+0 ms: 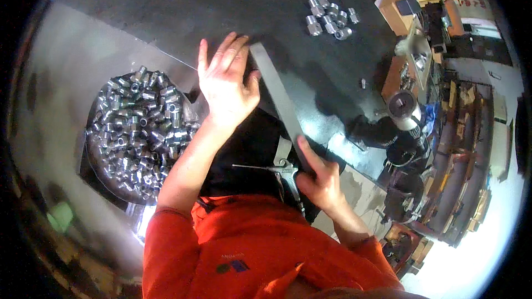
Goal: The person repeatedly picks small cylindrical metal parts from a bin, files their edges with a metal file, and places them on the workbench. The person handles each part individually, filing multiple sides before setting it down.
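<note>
My right hand [321, 184] is closed around the near end of a long, flat grey metal bar [274, 91], which resembles a file. Its thumb lies along the bar, and the bar slants away to the upper left over the edge of the dark bench. Beside the bar's far end is my left hand [228, 80], its fingers stretched out and apart, with nothing visible in it. The thumb comes close to the bar; whether it touches, I cannot tell. A silver air blow gun [285, 173] with a thin nozzle sits at my lap, just left of my right hand.
A round container [91, 163] full of shiny metal fittings stands left of my left forearm. On the dark bench top [221, 5] lie a cluster of hex fittings [331, 17] and one small metal piece [363, 83]. Shelves [457, 155] and a machine [403, 109] line the right side.
</note>
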Demonstrator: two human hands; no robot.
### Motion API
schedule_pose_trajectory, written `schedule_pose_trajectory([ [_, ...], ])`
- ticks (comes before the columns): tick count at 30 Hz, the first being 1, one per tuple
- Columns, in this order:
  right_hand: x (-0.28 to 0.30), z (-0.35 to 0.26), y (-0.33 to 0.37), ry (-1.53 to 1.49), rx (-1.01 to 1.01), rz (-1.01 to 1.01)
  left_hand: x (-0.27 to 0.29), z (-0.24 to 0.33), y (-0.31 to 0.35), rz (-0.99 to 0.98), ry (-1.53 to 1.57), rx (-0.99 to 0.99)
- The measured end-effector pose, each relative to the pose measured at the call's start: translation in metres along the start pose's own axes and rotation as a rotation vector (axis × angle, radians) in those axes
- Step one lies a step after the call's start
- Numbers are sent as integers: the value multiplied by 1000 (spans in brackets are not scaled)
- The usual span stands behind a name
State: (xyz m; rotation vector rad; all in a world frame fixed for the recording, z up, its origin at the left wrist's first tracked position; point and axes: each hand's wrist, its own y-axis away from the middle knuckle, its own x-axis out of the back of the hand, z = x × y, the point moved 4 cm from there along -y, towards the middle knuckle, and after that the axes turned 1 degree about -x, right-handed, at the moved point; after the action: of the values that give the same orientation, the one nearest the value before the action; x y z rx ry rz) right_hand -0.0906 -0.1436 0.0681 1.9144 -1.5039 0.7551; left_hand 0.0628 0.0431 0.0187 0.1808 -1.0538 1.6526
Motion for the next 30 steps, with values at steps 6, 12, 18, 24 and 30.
schedule_pose_trajectory([
  [6, -9, 7, -5, 29, 49, 77, -5, 1, -2, -39, 5, -1],
  [12, 8, 10, 51, -83, -18, 5, -2, 0, -2, 45, 19, -7],
  [18, 6, 5, 35, -53, -11, -9, -3, 1, -1, -3, 12, 5],
  [24, -7, 4, 3, 38, -17, -15, -2, 0, -4, -22, -15, 21],
  [30, -2, 7, 19, 92, 198, 176, -1, 3, -3, -30, 6, 32],
])
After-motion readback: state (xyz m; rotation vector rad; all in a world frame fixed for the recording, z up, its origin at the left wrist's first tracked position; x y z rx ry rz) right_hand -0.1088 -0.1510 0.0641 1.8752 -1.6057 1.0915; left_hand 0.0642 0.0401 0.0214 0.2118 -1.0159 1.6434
